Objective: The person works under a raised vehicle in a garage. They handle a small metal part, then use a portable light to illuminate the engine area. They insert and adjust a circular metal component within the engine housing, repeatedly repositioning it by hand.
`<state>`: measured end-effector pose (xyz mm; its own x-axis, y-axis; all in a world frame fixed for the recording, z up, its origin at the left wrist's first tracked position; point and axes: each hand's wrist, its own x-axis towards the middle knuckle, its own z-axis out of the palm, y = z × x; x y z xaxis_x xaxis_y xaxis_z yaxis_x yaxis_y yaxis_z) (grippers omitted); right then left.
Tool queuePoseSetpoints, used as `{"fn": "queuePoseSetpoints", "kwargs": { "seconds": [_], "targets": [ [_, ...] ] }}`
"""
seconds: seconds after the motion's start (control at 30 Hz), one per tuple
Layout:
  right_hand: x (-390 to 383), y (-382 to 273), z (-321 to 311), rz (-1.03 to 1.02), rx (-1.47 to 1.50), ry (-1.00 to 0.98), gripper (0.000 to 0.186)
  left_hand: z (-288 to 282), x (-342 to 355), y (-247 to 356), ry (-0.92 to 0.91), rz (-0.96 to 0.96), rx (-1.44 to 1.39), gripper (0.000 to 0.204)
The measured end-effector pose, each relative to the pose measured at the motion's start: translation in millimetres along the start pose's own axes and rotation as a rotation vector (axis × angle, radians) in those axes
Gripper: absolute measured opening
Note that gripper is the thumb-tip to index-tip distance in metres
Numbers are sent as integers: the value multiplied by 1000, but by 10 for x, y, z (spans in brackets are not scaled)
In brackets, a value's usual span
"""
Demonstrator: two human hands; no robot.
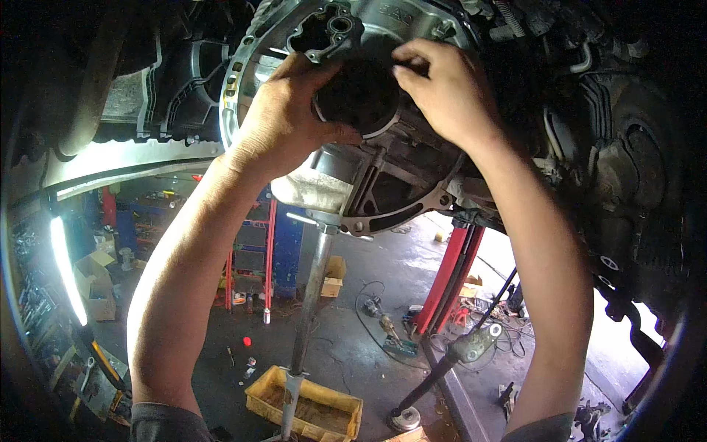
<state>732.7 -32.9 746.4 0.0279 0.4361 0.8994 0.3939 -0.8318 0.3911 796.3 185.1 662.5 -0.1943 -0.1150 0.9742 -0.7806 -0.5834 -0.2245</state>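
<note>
Overhead, a cast metal housing [398,26] under a vehicle surrounds a round dark part [357,92]. My left hand [287,110] grips the round part from the left, fingertips at its upper left and thumb along its lower edge. My right hand [449,96] is at the upper right of the round part, fingers curled and pinched near its rim; what they hold, if anything, is too dark to make out. A pale cast section [298,184] hangs below.
A metal support pole [319,261] stands under the housing over a yellow tub [258,398]. A red lift post [449,272], a lit work lamp [68,269], a blue shelving cart [287,269], cardboard boxes [99,280] and a long jack-like tool [471,346] stand around below.
</note>
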Motion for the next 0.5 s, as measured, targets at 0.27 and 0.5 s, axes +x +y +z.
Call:
{"fn": "queuePoseSetpoints", "kwargs": {
  "seconds": [0.27,0.5],
  "targets": [
    [383,-132,180,-233,-27,-138,22,3,-2,13,-39,-70,-100,99],
    [474,-324,42,-426,-310,-221,22,-20,24,-13,-71,-56,-57,95]
  ]
}}
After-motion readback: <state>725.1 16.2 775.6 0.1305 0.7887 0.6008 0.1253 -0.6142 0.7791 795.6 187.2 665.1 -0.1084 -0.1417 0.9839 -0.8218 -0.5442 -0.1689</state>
